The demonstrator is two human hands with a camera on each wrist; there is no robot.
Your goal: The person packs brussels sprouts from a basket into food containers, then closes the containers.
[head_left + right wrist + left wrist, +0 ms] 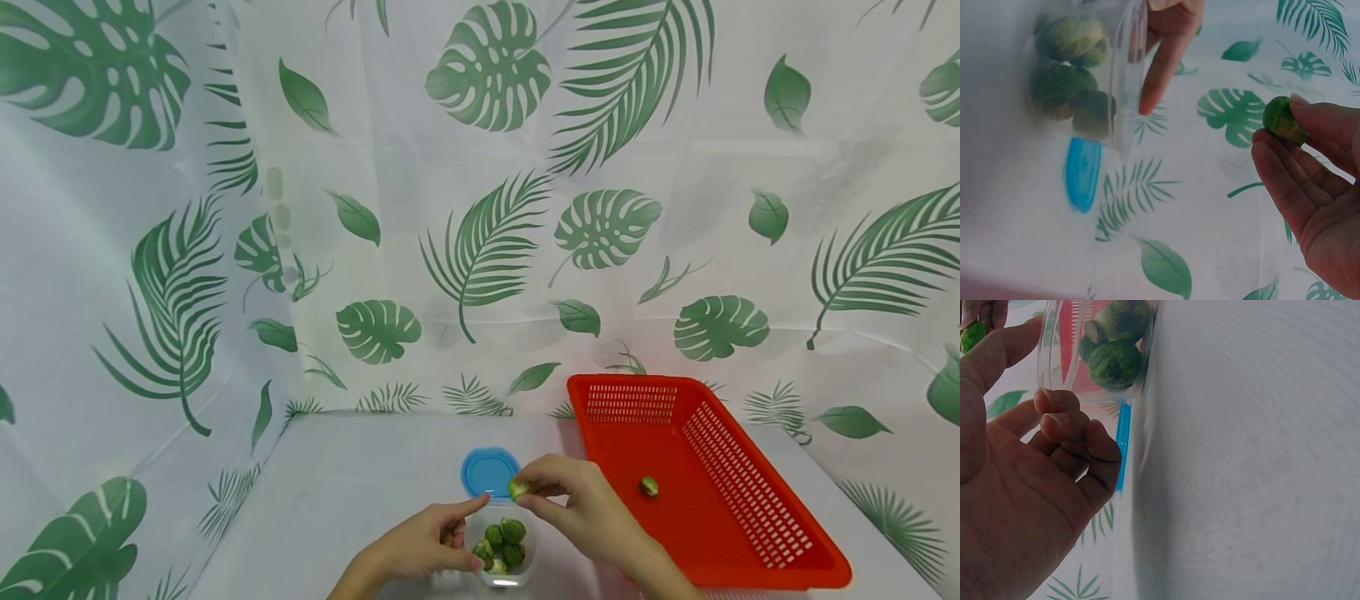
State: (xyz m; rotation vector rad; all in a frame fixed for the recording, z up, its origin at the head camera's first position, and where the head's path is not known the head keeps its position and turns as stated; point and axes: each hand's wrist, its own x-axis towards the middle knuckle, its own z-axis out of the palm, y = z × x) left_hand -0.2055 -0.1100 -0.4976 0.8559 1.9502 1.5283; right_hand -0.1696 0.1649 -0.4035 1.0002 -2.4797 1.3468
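Note:
My right hand (581, 508) pinches a Brussels sprout (517, 488) between thumb and fingertips, above the right far side of a clear plastic container (531, 560). In the right wrist view the pinched sprout (1283, 120) is apart from the container. Several green sprouts (513, 530) lie inside the container. My left hand (420, 542) holds the container at its left side, thumb and forefinger spread along the rim; the left wrist view shows the other fingers (1063, 425) curled beside its wall. A blue lid (489, 472) lies flat just behind the container.
A red plastic basket (750, 575) with slotted walls stands on the right of the white table (360, 467). One sprout (648, 487) lies in it. Leaf-patterned white sheeting (405, 250) rises behind the table and along its sides.

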